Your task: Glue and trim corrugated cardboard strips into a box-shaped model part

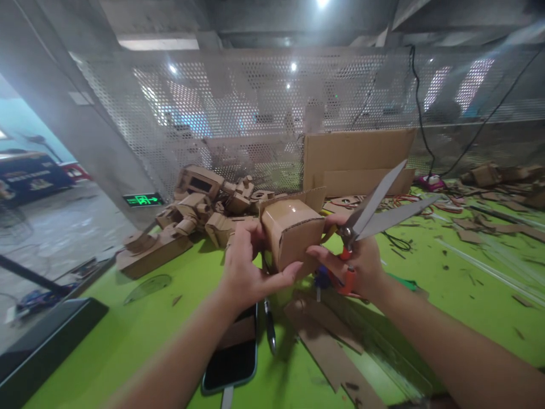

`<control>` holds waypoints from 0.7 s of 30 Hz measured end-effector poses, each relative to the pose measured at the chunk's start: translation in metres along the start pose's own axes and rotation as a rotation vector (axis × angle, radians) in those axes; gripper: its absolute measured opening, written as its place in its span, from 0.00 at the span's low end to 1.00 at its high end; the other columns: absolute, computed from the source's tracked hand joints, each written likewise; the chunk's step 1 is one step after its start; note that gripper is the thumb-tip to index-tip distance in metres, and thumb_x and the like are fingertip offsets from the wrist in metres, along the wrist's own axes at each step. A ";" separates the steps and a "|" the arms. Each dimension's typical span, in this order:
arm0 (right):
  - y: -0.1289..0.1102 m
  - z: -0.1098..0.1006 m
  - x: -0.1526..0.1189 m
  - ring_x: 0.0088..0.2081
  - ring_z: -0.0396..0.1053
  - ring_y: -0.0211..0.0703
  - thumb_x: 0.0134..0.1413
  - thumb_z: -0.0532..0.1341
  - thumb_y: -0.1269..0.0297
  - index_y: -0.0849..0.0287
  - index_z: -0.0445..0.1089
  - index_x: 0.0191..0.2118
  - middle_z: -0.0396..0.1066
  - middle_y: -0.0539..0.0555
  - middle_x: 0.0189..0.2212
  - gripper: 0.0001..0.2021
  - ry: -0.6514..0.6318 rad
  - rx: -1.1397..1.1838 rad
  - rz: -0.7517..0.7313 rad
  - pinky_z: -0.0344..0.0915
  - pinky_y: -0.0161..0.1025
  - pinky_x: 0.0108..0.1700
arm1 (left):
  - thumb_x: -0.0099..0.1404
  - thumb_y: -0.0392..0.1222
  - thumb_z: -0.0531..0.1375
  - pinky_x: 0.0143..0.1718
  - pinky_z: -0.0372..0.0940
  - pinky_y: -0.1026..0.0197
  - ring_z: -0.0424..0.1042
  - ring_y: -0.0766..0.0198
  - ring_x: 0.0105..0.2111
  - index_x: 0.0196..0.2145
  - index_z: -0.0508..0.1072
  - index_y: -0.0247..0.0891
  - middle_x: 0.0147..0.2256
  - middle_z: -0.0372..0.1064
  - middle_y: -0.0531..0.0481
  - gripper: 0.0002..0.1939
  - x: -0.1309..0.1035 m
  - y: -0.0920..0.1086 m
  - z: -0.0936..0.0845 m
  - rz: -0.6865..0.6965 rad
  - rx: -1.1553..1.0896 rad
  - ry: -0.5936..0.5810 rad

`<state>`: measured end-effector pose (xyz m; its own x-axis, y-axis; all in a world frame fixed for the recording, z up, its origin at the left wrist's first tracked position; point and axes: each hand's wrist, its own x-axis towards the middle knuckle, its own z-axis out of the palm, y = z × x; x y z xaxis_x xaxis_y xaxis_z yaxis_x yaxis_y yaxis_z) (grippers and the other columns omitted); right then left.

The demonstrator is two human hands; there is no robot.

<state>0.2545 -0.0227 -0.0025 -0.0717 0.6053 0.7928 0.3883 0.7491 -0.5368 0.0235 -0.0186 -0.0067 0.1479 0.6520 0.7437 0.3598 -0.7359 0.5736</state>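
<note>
A cardboard piece (300,241) with a curved, shiny top and a flat front face is held up between both hands. My left hand (249,264) grips its left side, thumb across the lower front. On the right, my right hand (355,264) presses its thumb and fingers on the piece's edge. That same hand also carries scissors (378,207) with orange handles, their blades spread and pointing up and right. Some of the fingers behind the cardboard are hidden.
A phone (232,358) and a pen (269,329) lie below the hands, beside flat cardboard strips (327,346). Cardboard models (187,216) are piled at the back left. A large cardboard sheet (357,153) leans against the mesh. Scraps and wires cover the green table (145,329) on the right.
</note>
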 end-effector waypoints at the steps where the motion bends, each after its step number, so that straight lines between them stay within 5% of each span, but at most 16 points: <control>1: 0.000 0.000 0.000 0.37 0.78 0.48 0.54 0.75 0.56 0.49 0.72 0.46 0.79 0.51 0.37 0.17 -0.005 0.003 0.003 0.74 0.45 0.42 | 0.50 0.46 0.77 0.28 0.64 0.64 0.66 0.65 0.31 0.42 0.61 0.44 0.36 0.62 0.54 0.32 0.000 0.001 0.000 -0.026 -0.016 -0.003; 6: 0.008 0.001 0.003 0.39 0.78 0.47 0.60 0.71 0.59 0.49 0.72 0.51 0.80 0.52 0.40 0.15 0.046 0.006 0.016 0.74 0.46 0.47 | 0.54 0.50 0.76 0.30 0.68 0.63 0.71 0.63 0.31 0.40 0.64 0.42 0.34 0.69 0.54 0.27 0.010 0.000 -0.003 -0.295 -0.303 0.065; 11: 0.024 0.005 0.009 0.43 0.79 0.48 0.62 0.70 0.57 0.51 0.70 0.49 0.79 0.54 0.42 0.13 0.202 0.046 0.119 0.74 0.46 0.49 | 0.55 0.58 0.72 0.38 0.76 0.55 0.79 0.53 0.40 0.47 0.72 0.37 0.40 0.78 0.46 0.29 0.027 -0.015 -0.009 -0.537 -0.660 0.338; 21: 0.017 0.005 0.007 0.30 0.69 0.38 0.63 0.68 0.55 0.55 0.72 0.46 0.72 0.48 0.31 0.12 -0.078 0.221 0.304 0.66 0.35 0.33 | 0.54 0.53 0.72 0.47 0.77 0.55 0.82 0.47 0.45 0.44 0.76 0.35 0.32 0.79 0.48 0.24 0.032 -0.002 -0.006 -0.625 -0.898 0.432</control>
<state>0.2554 -0.0048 -0.0078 -0.0567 0.8213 0.5676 0.1958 0.5667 -0.8003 0.0219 0.0026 0.0180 -0.2110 0.9562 0.2027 -0.5449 -0.2873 0.7877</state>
